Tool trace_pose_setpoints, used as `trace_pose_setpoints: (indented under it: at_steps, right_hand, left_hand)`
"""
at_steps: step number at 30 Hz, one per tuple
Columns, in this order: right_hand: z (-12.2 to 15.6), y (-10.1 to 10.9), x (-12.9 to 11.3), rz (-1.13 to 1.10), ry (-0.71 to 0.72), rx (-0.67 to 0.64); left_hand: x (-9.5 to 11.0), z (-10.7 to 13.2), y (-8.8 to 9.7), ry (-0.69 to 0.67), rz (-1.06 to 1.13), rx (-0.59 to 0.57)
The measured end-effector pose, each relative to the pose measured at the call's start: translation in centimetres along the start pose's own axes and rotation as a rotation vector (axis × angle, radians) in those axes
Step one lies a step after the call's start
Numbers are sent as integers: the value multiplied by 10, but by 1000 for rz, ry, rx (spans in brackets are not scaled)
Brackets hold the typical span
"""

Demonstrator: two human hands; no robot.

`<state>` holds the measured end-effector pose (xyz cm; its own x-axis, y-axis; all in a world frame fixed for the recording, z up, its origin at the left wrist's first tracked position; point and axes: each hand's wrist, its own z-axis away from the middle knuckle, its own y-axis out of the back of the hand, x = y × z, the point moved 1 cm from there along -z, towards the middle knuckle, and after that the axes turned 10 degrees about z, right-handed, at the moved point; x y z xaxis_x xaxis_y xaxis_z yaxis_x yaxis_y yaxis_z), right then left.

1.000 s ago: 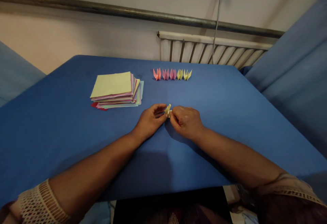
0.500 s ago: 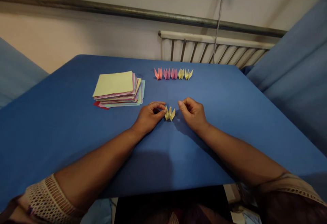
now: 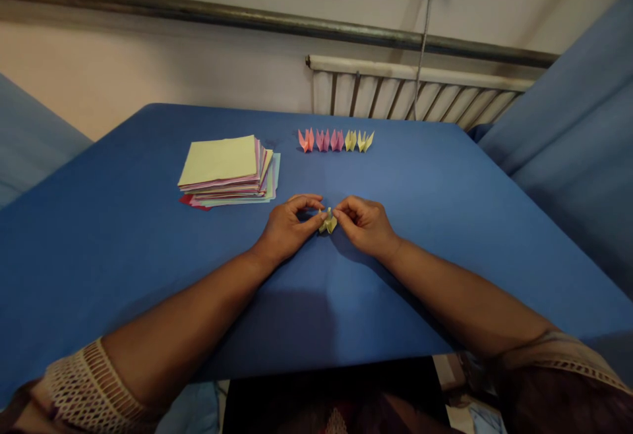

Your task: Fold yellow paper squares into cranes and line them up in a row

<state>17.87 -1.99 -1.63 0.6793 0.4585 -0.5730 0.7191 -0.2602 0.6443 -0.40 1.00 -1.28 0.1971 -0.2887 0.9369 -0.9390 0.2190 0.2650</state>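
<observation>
A small yellow origami crane [image 3: 328, 224] stands on the blue tabletop between my hands, its points turned up. My left hand [image 3: 291, 226] pinches the crane's left point between thumb and fingers. On the other side, the thumb and index finger of my right hand [image 3: 366, 224] are closed on its right point. Fingertips cover the upper parts of both sides, while the middle peak shows between them.
A row of several folded cranes, orange-pink [image 3: 306, 140], purple-pink [image 3: 323, 141] and yellow [image 3: 365, 142], stands near the far edge. Left of it lies a thick stack of coloured paper [image 3: 220, 160]. A radiator [image 3: 380, 91] and a pipe [image 3: 247, 17] run along the wall behind the blue table [image 3: 420, 190].
My right hand has moved left and taken hold of the crane's right point. My left hand keeps its pinch on the other side.
</observation>
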Motion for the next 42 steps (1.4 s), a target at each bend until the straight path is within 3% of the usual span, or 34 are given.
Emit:
trace_pose_setpoints:
  at_steps: [4, 16, 24, 32, 42]
  right_hand:
    - [0, 1, -4, 26, 17, -12]
    - [-2, 0, 4, -57, -28, 6]
    - [-1, 8, 0, 15, 74, 3]
    - [-3, 8, 6, 18, 69, -166]
    - [-1, -1, 13, -20, 38, -191]
  left_hand:
    - [6, 0, 3, -42, -85, 8]
    - [7, 0, 4, -68, -41, -71]
    - [12, -1, 9, -97, -135, -142]
    - [3, -4, 13, -212, -199, -156]
    - [-3, -3, 8, -121, -218, -161]
